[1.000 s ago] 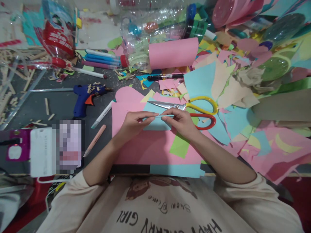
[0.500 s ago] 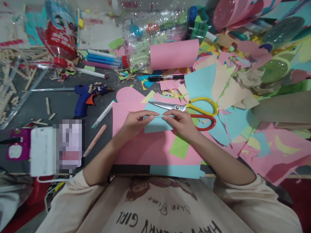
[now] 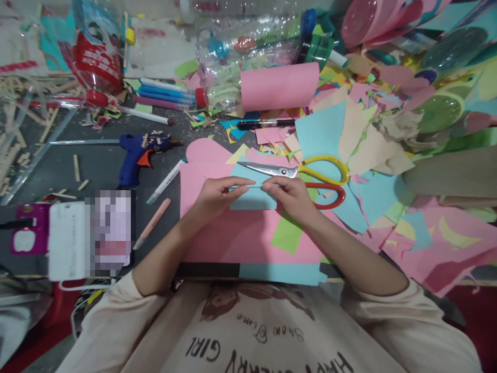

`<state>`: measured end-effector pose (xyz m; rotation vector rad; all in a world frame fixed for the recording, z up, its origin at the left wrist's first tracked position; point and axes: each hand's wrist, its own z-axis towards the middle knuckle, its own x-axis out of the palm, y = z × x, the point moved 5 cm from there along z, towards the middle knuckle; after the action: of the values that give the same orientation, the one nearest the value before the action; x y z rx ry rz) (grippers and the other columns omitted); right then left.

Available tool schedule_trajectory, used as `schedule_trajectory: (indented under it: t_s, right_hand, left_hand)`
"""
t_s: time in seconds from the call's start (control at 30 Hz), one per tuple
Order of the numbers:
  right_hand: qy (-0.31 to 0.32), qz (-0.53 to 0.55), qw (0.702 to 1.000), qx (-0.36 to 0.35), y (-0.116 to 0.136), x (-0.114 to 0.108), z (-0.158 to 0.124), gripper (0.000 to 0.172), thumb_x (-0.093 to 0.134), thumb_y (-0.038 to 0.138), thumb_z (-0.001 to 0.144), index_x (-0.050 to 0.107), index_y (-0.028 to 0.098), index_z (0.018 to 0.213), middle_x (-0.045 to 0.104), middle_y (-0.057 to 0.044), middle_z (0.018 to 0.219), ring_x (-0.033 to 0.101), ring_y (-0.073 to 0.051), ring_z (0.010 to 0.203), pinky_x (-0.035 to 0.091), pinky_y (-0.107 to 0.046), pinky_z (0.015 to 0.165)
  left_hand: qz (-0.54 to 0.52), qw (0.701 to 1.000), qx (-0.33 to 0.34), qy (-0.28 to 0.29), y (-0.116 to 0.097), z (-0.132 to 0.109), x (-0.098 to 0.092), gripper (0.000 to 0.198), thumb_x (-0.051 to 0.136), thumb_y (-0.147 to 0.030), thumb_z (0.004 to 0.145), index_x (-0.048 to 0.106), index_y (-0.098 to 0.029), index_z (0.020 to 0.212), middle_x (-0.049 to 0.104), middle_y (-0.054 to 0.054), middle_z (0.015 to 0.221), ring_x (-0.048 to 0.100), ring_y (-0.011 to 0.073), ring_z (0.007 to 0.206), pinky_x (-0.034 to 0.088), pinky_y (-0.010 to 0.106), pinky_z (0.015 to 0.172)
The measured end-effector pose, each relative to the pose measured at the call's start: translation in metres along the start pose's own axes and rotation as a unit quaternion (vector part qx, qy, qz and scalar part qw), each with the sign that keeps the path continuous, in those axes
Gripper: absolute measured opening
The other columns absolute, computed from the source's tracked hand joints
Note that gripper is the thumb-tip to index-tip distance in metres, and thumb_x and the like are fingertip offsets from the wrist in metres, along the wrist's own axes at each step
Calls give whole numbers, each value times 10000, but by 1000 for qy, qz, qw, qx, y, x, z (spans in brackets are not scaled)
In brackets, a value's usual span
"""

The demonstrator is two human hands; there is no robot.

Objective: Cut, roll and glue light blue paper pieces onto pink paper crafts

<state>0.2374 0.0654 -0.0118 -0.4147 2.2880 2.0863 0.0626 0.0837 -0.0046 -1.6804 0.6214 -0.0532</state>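
Between my two hands a thin light-blue paper strip is held level, seen nearly edge-on. My left hand pinches its left end between thumb and fingers. The right end is pinched by my right hand. Under them lies a light-blue paper piece on a large pink sheet. Scissors with one yellow and one red handle rest just beyond my right hand, blades pointing left. A green paper piece lies below my right wrist.
A blue glue gun lies at left, with a marker and a peach pen beside it. A phone sits near the front edge. Plastic bottles and a pink paper-wrapped bottle stand behind. Paper scraps cover the right side.
My right thumb and fingers have shifted slightly right along the strip. My left hand has barely moved, and the surrounding things stay where they were.
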Motion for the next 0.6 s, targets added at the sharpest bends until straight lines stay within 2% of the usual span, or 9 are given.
schedule_trajectory:
  t_s: [0.13,0.33,0.4,0.5,0.6]
  right_hand:
    - [11,5,1000,-2,3,1,1,519,589,654,812,588,185,589,468,25,524,412,-107,532,344,-257,521]
    - [20,-3,1000,-5,3,0,0,632,513,748,807,422,197,511,333,40,510,318,-92,513,296,-258,493]
    - [21,1,1000,-14,3,1,0,599,525,721,822,494,194,539,405,30,523,378,-103,526,332,-258,506]
    - [6,2,999,-37,3,0,0,437,631,634,804,677,205,741,650,-17,706,538,-142,629,422,-275,576]
    - [-8,3,999,-46,4,0,1,305,692,523,802,726,220,830,737,-38,834,605,-159,683,456,-284,604]
  left_hand:
    - [-1,1000,5,12,-2,0,1,309,619,-421,830,793,-197,952,785,35,898,532,96,564,385,215,516]
    - [6,1000,14,4,-4,-1,0,292,668,-441,801,785,-200,918,781,37,906,592,113,623,418,216,551]
    - [6,1000,9,0,-4,-1,-1,294,663,-448,799,784,-197,891,781,35,882,622,130,663,441,219,580]
    - [7,1000,5,-8,-3,0,-2,297,644,-452,807,781,-199,881,781,27,869,653,147,713,466,223,622]
    - [5,1000,13,-8,-2,0,-2,304,622,-460,825,774,-197,851,779,29,867,680,163,764,493,232,673]
